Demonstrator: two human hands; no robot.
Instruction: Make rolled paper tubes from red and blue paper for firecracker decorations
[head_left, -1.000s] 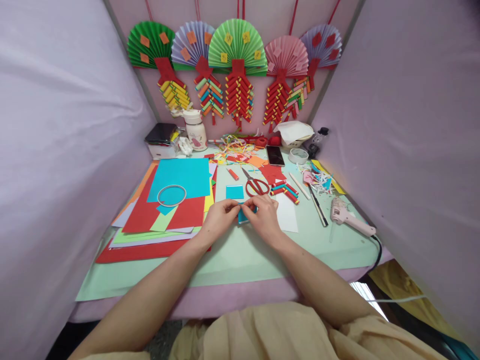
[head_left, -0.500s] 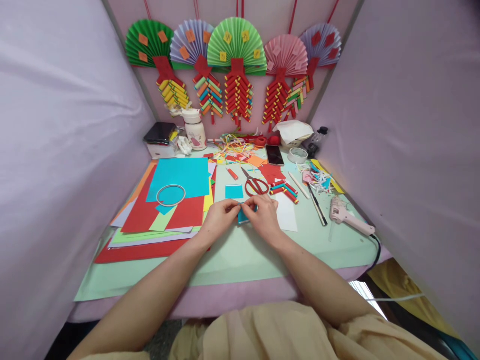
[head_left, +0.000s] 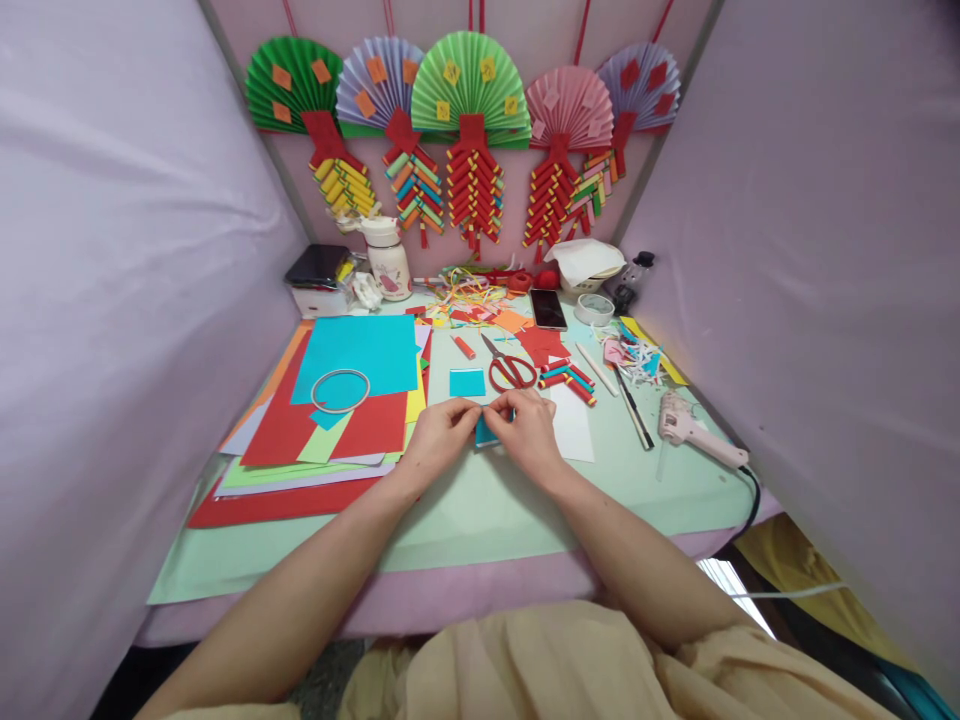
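Note:
A small blue piece of paper (head_left: 487, 432) is pinched between my two hands over the table's middle. My left hand (head_left: 444, 432) grips its left upper edge with thumb and fingers together. My right hand (head_left: 525, 428) pinches the upper edge close beside, its fingers hiding much of the paper. Just beyond them lies another blue paper square (head_left: 467, 382). Red-handled scissors (head_left: 511, 372) rest behind my right hand, blades pointing away. Several red and blue paper rolls (head_left: 568, 380) are joined in a chevron to the right, and a lone red roll (head_left: 463, 347) lies farther back.
Stacked coloured sheets (head_left: 337, 430) with a ring (head_left: 340, 391) on top fill the left. On the right are a glue gun (head_left: 697, 430), a black pen (head_left: 634, 408) and tape (head_left: 594, 309). A bottle (head_left: 388, 260), paper scraps (head_left: 472, 300) and a phone (head_left: 548, 309) stand or lie behind.
Both hands keep their pinch on the blue paper with hardly any movement. The whole view has shifted very slightly.

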